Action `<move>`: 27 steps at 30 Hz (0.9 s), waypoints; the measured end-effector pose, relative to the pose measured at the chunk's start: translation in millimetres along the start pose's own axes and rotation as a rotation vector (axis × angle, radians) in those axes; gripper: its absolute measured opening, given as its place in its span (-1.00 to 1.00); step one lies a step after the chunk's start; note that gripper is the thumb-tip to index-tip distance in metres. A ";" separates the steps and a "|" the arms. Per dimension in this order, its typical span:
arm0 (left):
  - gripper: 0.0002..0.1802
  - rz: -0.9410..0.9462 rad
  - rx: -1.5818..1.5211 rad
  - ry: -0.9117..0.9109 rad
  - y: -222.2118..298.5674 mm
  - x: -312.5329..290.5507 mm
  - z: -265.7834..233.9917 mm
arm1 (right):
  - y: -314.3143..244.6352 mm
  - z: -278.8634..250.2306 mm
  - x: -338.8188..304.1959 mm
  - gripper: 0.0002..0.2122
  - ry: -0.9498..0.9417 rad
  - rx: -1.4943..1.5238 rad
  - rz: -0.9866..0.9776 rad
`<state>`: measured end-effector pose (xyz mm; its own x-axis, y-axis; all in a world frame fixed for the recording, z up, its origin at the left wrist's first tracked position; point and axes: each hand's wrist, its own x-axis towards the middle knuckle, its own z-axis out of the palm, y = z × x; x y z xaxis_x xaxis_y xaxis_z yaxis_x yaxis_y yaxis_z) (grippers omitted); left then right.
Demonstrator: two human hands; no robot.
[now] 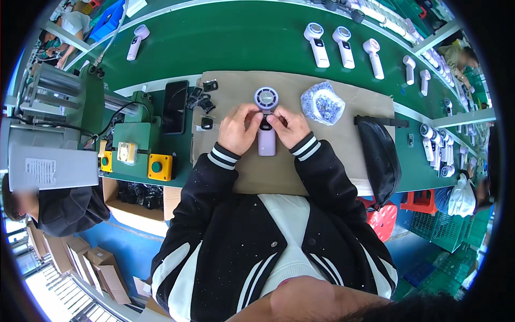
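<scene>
A lavender handheld fan point(267, 146) lies on the brown sheet point(316, 177) in front of me, its round head away from me. My left hand point(239, 129) and my right hand point(290, 126) meet at its neck from both sides. Their thumbs press by the small black panel at the top of the handle, with the fingers curled closed around the neck. To the right of the fan sits an open clear bag point(323, 103) of small whitish-blue parts. Small black parts point(201, 101) lie loose to the left.
A black phone point(175, 107) lies at the left beside a green press point(131, 134) with yellow-boxed buttons. A black mesh pouch point(379, 161) lies at the right. More fans point(317, 45) stand on the green belt point(230, 40) beyond. Other people work nearby.
</scene>
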<state>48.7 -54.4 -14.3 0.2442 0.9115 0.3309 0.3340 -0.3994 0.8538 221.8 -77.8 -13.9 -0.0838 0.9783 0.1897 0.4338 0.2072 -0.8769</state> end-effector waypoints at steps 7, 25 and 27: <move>-0.79 0.099 0.427 -0.057 -9.9 -1.6 -1.9 | -2.1 9.7 -1.4 -0.91 0.142 -0.226 0.059; -0.66 -0.122 -0.461 -0.202 -2.0 13.7 34.3 | 23.2 -6.8 -3.8 -0.78 0.211 0.347 -0.079; -0.65 -0.056 -0.402 -0.216 -1.7 15.5 32.9 | 10.7 -15.5 -4.3 -0.77 0.253 0.172 -0.156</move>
<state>81.8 -42.9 -23.8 0.4342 0.8722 0.2252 -0.0174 -0.2418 0.9702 240.7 -80.0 -17.2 0.0977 0.9059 0.4121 0.2735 0.3737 -0.8863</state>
